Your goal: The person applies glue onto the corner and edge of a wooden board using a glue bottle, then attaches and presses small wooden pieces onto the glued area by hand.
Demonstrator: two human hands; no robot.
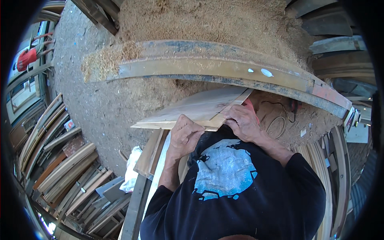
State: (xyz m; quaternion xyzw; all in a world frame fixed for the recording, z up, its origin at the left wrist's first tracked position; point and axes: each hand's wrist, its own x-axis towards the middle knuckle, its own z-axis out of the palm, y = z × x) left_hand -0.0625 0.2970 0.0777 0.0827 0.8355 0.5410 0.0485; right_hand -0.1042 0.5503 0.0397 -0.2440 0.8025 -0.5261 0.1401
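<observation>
A pale flat wooden panel (188, 105) lies in front of my body, its near edge close to my chest. Along its right side runs a narrow wooden strip (233, 103). My left hand (185, 137) is closed at the near edge, thumb and fingers pinched together by the panel's near right corner. My right hand (242, 122) has its fingers bent round the right edge, beside the strip. Whether a small piece sits between the left fingertips is hidden.
A long weathered beam (208, 69) crosses beyond the panel above the sawdust-strewn ground (160, 20). Stacked boards (68, 176) stand at left, more timber (338, 172) at right. A white bag (131, 170) lies left of me; a cable (276, 124) at right. A person in red (26, 59) is far left.
</observation>
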